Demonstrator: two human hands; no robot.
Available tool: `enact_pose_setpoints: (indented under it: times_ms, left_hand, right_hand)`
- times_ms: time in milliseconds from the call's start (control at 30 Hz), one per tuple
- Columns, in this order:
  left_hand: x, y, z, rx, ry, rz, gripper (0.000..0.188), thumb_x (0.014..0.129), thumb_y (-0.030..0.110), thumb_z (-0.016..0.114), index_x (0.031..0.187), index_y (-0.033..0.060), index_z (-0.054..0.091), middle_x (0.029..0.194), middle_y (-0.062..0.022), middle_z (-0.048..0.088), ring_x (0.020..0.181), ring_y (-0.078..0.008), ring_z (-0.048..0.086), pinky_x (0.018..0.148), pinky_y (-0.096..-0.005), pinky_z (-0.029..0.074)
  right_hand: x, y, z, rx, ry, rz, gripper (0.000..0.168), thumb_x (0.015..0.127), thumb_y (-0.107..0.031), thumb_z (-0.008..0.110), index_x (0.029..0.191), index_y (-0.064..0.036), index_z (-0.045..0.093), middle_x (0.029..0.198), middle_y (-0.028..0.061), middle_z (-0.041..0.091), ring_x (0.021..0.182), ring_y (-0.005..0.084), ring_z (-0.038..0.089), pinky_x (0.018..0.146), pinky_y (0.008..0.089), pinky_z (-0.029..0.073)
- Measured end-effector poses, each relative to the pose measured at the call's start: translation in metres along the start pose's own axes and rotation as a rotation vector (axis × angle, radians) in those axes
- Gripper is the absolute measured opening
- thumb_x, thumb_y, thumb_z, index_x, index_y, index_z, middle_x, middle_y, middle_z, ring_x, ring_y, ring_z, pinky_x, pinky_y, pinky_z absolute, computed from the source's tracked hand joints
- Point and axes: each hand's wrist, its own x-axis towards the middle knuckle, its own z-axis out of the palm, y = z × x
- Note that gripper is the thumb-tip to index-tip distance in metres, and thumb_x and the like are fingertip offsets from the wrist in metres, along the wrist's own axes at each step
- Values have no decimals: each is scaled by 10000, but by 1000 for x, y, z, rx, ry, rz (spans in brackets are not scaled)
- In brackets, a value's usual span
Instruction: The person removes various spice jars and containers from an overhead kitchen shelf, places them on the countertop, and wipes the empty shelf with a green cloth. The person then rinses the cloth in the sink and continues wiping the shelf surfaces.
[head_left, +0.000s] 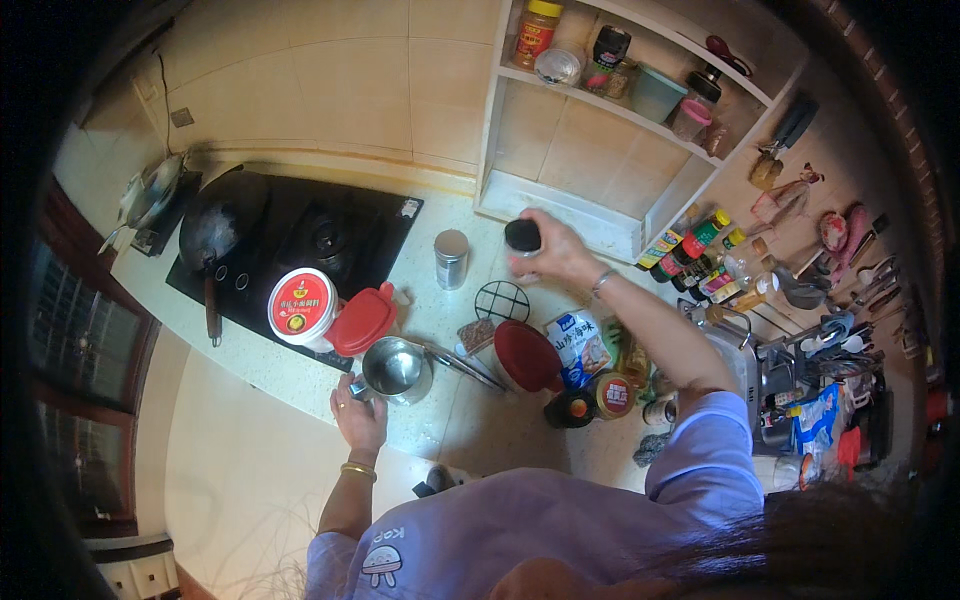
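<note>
My left hand (358, 416) grips the handle of a stainless steel mug (396, 369) near the counter's front edge. The mug's open top faces me, and its inside is shiny metal. Farther back, my right hand (556, 247) is closed around a jar with a black lid (523, 235), close to the foot of a white shelf unit. The fingers hide most of the jar's body. To its left stands a metal-topped canister (451, 259). A round black wire rack (502, 301) lies on the counter just below that hand, and metal tongs (466, 366) lie right of the mug.
A white tub (301, 309) and red-lidded containers (363, 322) (527, 356) stand around the mug. Left is a black cooktop (322, 225) with a wok (223, 217). A blue-white packet (581, 346), jars and sauce bottles (694, 244) crowd the right, before the sink (724, 360).
</note>
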Motion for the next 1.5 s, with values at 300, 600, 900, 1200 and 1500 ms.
enact_pose_setpoints:
  times_ms: [300, 600, 900, 1200, 1500]
  left_hand:
    - [-2, -6, 5, -28, 24, -11, 500, 751, 205, 664, 1170, -38, 540, 1292, -181, 488, 1232, -349, 440, 1124, -503, 234]
    - [-2, -4, 3, -32, -2, -15, 479, 744, 203, 638, 1160, -16, 547, 1275, -189, 494, 1225, -359, 441, 1110, -521, 247]
    - [-1, -6, 6, 1, 17, -6, 494, 737, 220, 659, 1154, -16, 539, 1272, -176, 496, 1216, -378, 423, 1110, -496, 250]
    - [-4, -11, 9, -27, 39, -47, 582, 738, 215, 676, 1229, -20, 473, 1246, -175, 520, 1205, -345, 465, 1113, -492, 238]
    - [-4, -8, 7, -10, 18, -42, 575, 742, 185, 676, 1239, -9, 460, 1246, -173, 522, 1205, -350, 456, 1110, -497, 243]
  right_hand:
    - [20, 9, 130, 47, -340, -398, 674, 731, -305, 766, 1248, -45, 421, 1124, 214, 532, 1023, 367, 570, 878, 415, 463]
    - [32, -47, 77, -337, -535, -347, 422, 774, -251, 714, 1137, -78, 586, 949, 196, 613, 867, 396, 620, 775, 442, 510]
    - [223, -120, -228, -173, 1073, -410, 533, 781, -301, 745, 1207, -24, 587, 1137, 179, 662, 996, 306, 661, 855, 384, 523]
    - [306, -97, -236, -277, 784, -61, 535, 760, -429, 699, 1129, -54, 601, 1137, 179, 608, 1044, 294, 599, 912, 374, 473]
    - [245, -105, -249, -145, 859, -237, 403, 693, -321, 805, 967, -47, 692, 924, 122, 707, 864, 241, 677, 801, 353, 526]
